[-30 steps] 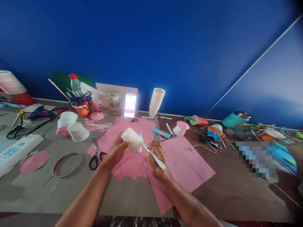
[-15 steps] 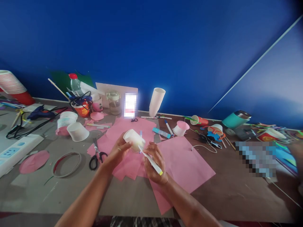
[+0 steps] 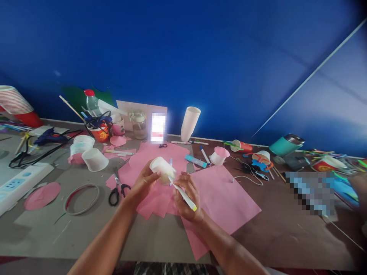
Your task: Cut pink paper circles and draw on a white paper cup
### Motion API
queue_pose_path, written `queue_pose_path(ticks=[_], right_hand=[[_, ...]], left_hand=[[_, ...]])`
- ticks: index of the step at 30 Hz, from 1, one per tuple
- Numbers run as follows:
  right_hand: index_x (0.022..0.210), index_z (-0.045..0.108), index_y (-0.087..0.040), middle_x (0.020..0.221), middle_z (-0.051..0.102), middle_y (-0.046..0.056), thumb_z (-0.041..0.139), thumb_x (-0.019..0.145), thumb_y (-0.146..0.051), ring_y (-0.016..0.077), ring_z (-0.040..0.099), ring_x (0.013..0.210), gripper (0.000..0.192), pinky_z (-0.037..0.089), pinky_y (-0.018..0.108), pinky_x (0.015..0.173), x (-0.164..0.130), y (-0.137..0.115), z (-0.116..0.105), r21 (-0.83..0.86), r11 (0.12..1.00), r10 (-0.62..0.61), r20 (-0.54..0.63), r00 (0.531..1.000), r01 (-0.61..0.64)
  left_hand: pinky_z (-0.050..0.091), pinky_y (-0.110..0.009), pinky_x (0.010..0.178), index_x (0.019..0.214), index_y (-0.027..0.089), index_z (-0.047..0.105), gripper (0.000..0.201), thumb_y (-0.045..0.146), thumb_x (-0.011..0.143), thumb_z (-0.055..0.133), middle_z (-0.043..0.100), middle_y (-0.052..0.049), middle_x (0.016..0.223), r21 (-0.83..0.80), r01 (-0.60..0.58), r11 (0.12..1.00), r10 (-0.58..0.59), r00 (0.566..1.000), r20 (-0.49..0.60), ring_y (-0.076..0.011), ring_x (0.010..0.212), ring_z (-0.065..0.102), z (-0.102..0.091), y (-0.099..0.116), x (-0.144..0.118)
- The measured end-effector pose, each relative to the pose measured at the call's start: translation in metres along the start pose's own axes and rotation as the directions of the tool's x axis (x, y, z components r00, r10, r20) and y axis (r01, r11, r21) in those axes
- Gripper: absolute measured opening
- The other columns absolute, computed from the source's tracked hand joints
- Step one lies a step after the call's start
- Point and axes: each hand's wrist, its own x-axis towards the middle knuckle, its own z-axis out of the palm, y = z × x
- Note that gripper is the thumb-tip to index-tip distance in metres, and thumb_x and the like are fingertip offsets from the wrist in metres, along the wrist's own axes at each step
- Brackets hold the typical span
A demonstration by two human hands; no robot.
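Head view, centre of frame: the left hand point(image 3: 143, 182) tilts a white cup point(image 3: 161, 170) sideways, fingers wrapped around it, so the right hand point(image 3: 186, 194), fingers pinching a marker point(image 3: 183, 196), reaches its wall above pink paper point(image 3: 220, 198) on the tabletop point(image 3: 286, 236).

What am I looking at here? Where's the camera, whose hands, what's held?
One view, from a camera worn on a person's head, looking down at their own bare hands; no machine. The left hand holds a white paper cup on its side. The right hand holds a white marker with its tip at the cup. Under them lie pink paper sheets on a cluttered table. Nearby are black scissors, a stack of white cups and a teal tumbler.
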Motion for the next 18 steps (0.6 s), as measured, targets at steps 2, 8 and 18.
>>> queue_pose_path(ticks=[2,8,18], right_hand=[[0.106,0.059,-0.026,0.09,0.06,0.004,0.051,0.086,-0.011,0.0209,0.061,0.085,0.026,0.051,0.049,0.092,-0.0006,0.0014,0.0001,0.0,1.0,0.01,-0.002,1.0,-0.01],[0.101,0.058,-0.022,0.09,0.058,0.005,0.05,0.089,-0.013,0.0207,0.059,0.086,0.018,0.052,0.04,0.077,0.0014,0.0038,-0.0014,0.019,0.997,0.069,-0.016,0.997,-0.069],[0.101,0.058,-0.024,0.087,0.06,0.004,0.05,0.09,-0.016,0.022,0.061,0.085,0.016,0.052,0.048,0.087,0.0035,0.0005,-0.0045,0.008,0.998,0.064,-0.017,0.998,-0.064]], left_hand=[[0.048,-0.027,0.072,0.126,0.021,0.059,0.057,0.033,0.073,0.079,0.069,-0.006,0.1,-0.013,-0.012,1.0,0.012,1.0,-0.004,-0.0213,0.092,0.063,-0.0017,0.0003,0.0011],[0.046,-0.025,0.07,0.125,0.022,0.06,0.056,0.032,0.073,0.079,0.068,-0.004,0.096,-0.051,-0.046,0.998,0.043,0.998,-0.054,-0.0185,0.087,0.063,-0.0054,0.0036,0.0029],[0.047,-0.026,0.072,0.124,0.023,0.06,0.055,0.033,0.073,0.078,0.067,-0.004,0.096,-0.047,-0.057,0.997,0.054,0.997,-0.064,-0.0178,0.086,0.062,-0.0093,0.0031,0.0041]])
